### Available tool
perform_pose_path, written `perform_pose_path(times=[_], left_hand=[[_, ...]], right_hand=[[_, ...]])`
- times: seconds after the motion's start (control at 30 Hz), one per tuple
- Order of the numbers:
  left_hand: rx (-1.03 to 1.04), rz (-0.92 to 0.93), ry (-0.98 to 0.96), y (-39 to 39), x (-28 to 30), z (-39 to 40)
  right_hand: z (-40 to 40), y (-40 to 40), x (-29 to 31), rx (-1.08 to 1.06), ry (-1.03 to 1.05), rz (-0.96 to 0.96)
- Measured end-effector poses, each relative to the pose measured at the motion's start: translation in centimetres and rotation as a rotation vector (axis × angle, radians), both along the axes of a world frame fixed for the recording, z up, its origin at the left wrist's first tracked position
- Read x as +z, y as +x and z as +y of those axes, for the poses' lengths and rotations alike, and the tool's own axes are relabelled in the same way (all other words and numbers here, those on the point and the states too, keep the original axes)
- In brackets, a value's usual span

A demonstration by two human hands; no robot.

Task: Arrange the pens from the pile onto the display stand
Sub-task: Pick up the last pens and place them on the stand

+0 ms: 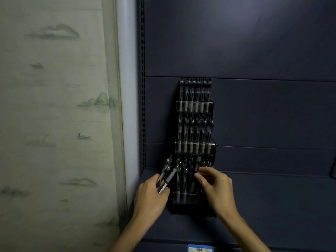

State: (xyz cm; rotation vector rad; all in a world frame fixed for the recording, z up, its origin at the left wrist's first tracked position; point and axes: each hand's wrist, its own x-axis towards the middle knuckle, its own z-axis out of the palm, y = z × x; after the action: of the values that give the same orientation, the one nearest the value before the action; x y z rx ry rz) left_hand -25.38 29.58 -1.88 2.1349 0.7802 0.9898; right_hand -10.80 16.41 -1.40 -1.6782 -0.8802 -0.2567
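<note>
Head view: a three-tier black display stand [194,209] sits on a dark shelf [272,206], against the back panel. The top tier [195,106] and middle tier [195,147] each hold a full row of upright pens; the bottom tier holds pens mainly on its left side (its right side is hidden by a hand). The left hand [151,194] grips a small bundle of pens [166,176] just left of the stand, tilted up-right. The right hand [214,186] pinches one pen [198,163] standing in the bottom tier. A blue-edged shelf label [200,248] is at the bottom edge; its print is unreadable.
</note>
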Motion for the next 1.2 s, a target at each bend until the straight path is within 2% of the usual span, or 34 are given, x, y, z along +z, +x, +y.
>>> perform_pose_path(times=[0.23,0.4,0.73,0.87,1.0,1.2], left_hand=[[-0.046,0.012,-0.017,0.4,-0.8,-0.4],[-0.035,0.028,-0.028,0.6,-0.9,-0.6],[-0.032,0.047,-0.033,0.4,-0.9,-1.3],[-0.035,0.046,-0.034,0.4,-1.1,-1.4],[-0.009,0.091,0.022,0.4,-1.0,-1.9],[0.021,0.182,0.093,0.5,-0.3,-3.5]], right_hand=[[0.2,0.1,0.3,-0.036,-0.088,-0.073],[0.1,-0.2,-1.7,-0.053,-0.229,-0.081],[-0.3,-0.4,-2.1,-0.057,-0.283,-0.052],[-1.0,-1.4,-1.1,-0.110,-0.116,-0.043],[-1.6,-4.3,1.6,0.042,0.054,0.052],[-0.3,-5.3,1.8,0.303,-0.090,0.242]])
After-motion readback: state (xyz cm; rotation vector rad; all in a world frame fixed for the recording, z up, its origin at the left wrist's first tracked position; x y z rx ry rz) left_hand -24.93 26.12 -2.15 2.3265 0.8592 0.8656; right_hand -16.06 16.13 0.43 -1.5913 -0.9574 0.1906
